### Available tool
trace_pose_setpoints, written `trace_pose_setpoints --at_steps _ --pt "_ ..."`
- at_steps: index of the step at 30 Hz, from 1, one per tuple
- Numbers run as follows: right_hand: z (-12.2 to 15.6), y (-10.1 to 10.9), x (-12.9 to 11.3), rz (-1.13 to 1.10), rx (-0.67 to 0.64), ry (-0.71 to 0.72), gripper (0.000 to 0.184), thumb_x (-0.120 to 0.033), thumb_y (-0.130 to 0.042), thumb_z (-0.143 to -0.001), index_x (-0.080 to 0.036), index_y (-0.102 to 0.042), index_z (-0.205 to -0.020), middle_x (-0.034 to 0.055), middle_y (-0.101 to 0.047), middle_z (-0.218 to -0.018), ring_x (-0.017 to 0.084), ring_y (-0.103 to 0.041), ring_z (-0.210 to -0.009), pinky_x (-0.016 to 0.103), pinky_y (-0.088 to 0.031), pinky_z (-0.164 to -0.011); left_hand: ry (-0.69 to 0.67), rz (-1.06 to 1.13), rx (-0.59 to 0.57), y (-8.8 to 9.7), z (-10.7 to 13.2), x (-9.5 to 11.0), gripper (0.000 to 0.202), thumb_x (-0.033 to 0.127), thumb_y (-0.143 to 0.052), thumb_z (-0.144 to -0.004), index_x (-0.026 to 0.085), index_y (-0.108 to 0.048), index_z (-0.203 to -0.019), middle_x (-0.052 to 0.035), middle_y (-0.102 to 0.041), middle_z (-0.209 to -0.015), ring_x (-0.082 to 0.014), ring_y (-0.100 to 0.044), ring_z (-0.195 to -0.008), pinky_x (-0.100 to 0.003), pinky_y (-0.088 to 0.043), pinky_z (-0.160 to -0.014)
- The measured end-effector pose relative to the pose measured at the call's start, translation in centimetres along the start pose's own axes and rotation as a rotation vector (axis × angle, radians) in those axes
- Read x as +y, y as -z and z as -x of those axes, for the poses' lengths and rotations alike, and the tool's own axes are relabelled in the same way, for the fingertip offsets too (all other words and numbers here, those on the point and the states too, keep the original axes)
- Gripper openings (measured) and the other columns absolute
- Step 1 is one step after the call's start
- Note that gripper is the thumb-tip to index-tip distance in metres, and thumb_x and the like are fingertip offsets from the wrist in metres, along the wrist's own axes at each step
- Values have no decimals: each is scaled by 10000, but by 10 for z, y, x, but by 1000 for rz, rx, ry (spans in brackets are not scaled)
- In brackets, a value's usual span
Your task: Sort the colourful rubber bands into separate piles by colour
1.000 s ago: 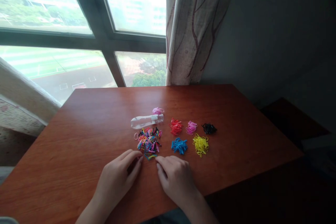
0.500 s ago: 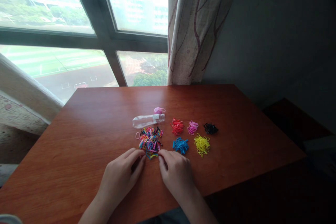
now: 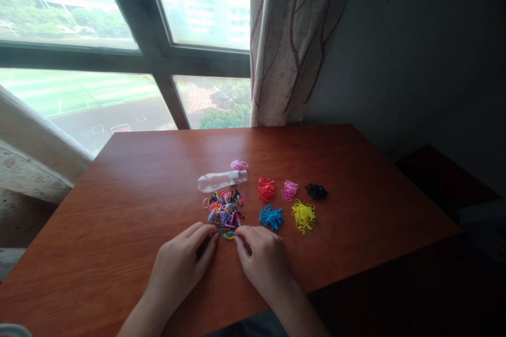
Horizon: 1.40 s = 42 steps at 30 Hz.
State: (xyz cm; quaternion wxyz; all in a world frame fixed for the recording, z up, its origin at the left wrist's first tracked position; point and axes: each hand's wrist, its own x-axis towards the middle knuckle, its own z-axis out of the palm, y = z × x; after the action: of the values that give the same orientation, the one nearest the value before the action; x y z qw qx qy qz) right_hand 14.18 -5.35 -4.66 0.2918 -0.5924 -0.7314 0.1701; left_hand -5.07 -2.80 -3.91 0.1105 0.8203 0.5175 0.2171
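A heap of mixed-colour small rubber bands (image 3: 226,210) lies on the wooden table. At its near edge, a few blue and yellow bands (image 3: 227,235) form a curved strand between my fingertips. My left hand (image 3: 184,255) pinches closed at the strand's left end, thumb against forefinger. On the other side my right hand (image 3: 263,253) is closed in a similar pinch on the right end. The fingertips cover the ends, so how the bands are joined is hidden.
A clear plastic bottle (image 3: 217,181) lies on its side behind the heap, near a pink looped item (image 3: 238,165). To the right are sorted piles: red (image 3: 266,189), pink (image 3: 290,190), black (image 3: 317,191), blue (image 3: 271,218) and yellow bands (image 3: 304,216). A window and curtain (image 3: 290,42) stand behind.
My right hand has shifted slightly left, closer to my left hand. The blue and yellow strand between them now curves more. The view has moved a little.
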Motion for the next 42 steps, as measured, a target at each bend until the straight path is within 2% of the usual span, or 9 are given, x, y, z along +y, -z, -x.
trace_pose_setpoints --at_steps 14,24,32,38,42 --pt "4 4 2 -130 136 -6 137 -147 -539 -896 -220 -655 -899 -9 -673 -740 147 -618 -684 231 -401 -663 2 10 8 2 0 1 202 352 -480 -942 242 -649 -934 6 -728 -886 -152 -703 -748 -225 -498 -632" --pt "18 38 45 -14 306 -122 193 -251 -502 -951 -201 -684 -909 27 -690 -741 145 -629 -619 236 -454 -631 15 0 -8 1 1 1 203 358 -478 -944 246 -645 -919 14 -710 -860 -153 -691 -724 -238 -477 -617" --pt "18 40 51 74 304 -121 229 -269 -481 -957 -198 -694 -909 34 -686 -715 157 -635 -604 250 -456 -611 20 3 -20 2 1 1 197 359 -484 -942 246 -643 -922 15 -708 -863 -157 -693 -735 -241 -476 -617" --pt "21 40 46 8 293 -116 202 -240 -490 -955 -202 -685 -916 36 -706 -769 155 -641 -632 252 -462 -638 17 -4 -12 1 1 1 205 362 -476 -943 246 -643 -916 8 -710 -853 -155 -689 -727 -236 -474 -616" --pt "22 31 34 -55 244 -84 174 -204 -503 -941 -213 -674 -909 21 -702 -781 155 -646 -674 243 -445 -650 24 -3 -20 3 0 2 205 357 -476 -942 244 -646 -915 8 -708 -844 -158 -688 -723 -238 -477 -614"
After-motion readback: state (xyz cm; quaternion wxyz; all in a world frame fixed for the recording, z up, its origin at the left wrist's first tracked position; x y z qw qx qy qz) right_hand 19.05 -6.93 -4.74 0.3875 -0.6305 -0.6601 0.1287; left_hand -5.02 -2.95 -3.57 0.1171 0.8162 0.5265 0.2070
